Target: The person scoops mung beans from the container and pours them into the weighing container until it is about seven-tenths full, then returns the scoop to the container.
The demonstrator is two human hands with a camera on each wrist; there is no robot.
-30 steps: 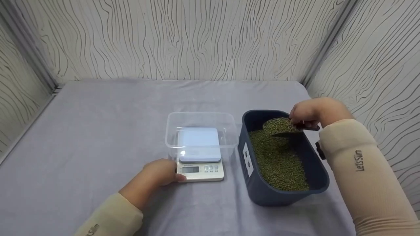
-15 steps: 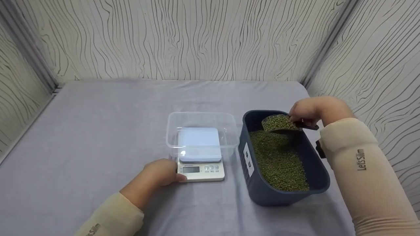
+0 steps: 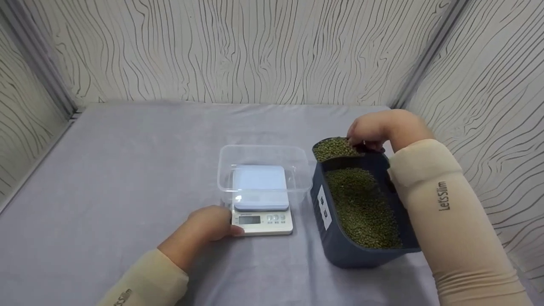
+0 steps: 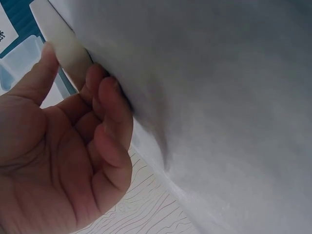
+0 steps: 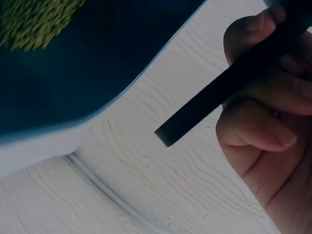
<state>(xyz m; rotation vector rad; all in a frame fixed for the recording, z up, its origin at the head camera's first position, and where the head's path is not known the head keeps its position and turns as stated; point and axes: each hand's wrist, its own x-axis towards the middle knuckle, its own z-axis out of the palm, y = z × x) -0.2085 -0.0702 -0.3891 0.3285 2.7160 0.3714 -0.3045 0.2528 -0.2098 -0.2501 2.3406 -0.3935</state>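
My right hand (image 3: 376, 129) grips the dark handle of a scoop (image 5: 204, 106) heaped with green mung beans (image 3: 334, 148). The loaded scoop is level above the far rim of a dark blue bin (image 3: 348, 255), which holds more mung beans (image 3: 365, 212). In the right wrist view, the fingers wrap the handle and its end sticks out. My left hand (image 3: 210, 223) holds the front left corner of a white kitchen scale (image 3: 267, 229), thumb on its front edge, fingers curled at its side. A clear plastic container (image 3: 264, 190) sits on the scale's platform with no beans in it.
The bin stands just right of the scale, a white label (image 3: 324, 207) on its left wall. A pale lilac cloth (image 3: 127, 170) covers the table. Wood-patterned panels (image 3: 238, 51) enclose the back and sides.
The scoop full of beans has risen and moved left, from inside the bin to over its far rim. My left hand stays at the scale's corner.
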